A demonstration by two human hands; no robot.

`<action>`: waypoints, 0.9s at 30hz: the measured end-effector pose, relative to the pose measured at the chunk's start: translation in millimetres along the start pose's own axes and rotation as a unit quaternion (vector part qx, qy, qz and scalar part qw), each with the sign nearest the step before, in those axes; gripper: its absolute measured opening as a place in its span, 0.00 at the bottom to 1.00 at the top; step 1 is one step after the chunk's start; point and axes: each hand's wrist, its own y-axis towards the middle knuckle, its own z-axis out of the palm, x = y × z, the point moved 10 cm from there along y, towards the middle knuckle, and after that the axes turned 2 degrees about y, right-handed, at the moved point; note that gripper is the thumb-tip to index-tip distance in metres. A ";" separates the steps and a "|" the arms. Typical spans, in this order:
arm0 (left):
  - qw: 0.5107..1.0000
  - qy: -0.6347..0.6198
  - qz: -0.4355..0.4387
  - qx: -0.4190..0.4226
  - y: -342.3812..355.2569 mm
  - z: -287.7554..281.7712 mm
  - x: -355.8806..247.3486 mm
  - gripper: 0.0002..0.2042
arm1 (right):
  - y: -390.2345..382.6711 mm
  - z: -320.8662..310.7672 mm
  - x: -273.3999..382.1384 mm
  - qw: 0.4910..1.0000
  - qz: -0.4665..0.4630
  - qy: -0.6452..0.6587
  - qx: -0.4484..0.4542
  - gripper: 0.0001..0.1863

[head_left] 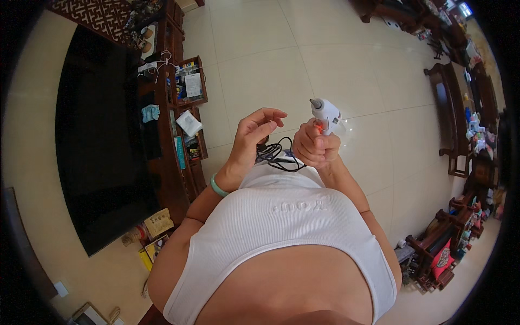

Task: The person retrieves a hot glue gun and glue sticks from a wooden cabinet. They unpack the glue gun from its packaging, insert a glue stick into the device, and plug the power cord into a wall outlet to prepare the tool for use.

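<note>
My right hand [316, 143] is closed around the handle of a white hot glue gun [327, 112]. The gun's metal nozzle points up and to the left, and a bit of orange shows by my fingers. From the handle's lower end runs a black cable [290, 167], bunched in loops between my two hands. My left hand [254, 130] is raised to the left of the gun, index finger and thumb curved and apart. The cable loops lie close to its palm. My lower left fingers are partly hidden, and a green bangle [219, 187] circles that wrist.
At left, a dark wooden cabinet [167, 122] has open drawers holding boxes and packets, beneath a large black screen [103, 135]. A white packet [189, 123] lies on one drawer. Dark wooden furniture [447, 103] stands at right on the pale tiled floor [374, 70].
</note>
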 end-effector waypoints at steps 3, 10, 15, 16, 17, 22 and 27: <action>1.000 0.005 0.007 -0.005 0.3 -4.3 -0.2 0.14 | -2.7 -8.8 -0.2 1.000 -0.002 -0.011 -0.029 0.16; 0.997 -0.069 0.037 0.017 5.4 -14.4 -15.8 0.27 | -7.4 -25.3 15.8 0.967 -0.008 -0.186 -0.176 0.15; 0.993 -0.109 0.047 0.007 8.0 -25.0 -21.8 0.25 | -9.5 -49.2 36.7 0.855 -0.034 -0.372 -0.360 0.14; 0.990 -0.134 0.054 0.008 9.4 -27.4 -23.6 0.24 | -7.8 -54.2 37.3 0.836 -0.032 -0.395 -0.379 0.14; 0.987 -0.149 0.059 0.021 10.5 -29.6 -24.9 0.24 | -6.2 -57.6 37.3 0.816 -0.030 -0.418 -0.398 0.14; 0.973 -0.204 0.107 -0.014 8.2 -45.7 -35.0 0.23 | 10.9 -62.0 20.7 0.793 -0.010 -0.460 -0.399 0.11; 0.967 -0.157 0.183 -0.082 -2.5 -104.2 -55.4 0.18 | 21.8 -70.0 38.5 0.785 -0.027 -0.460 -0.414 0.15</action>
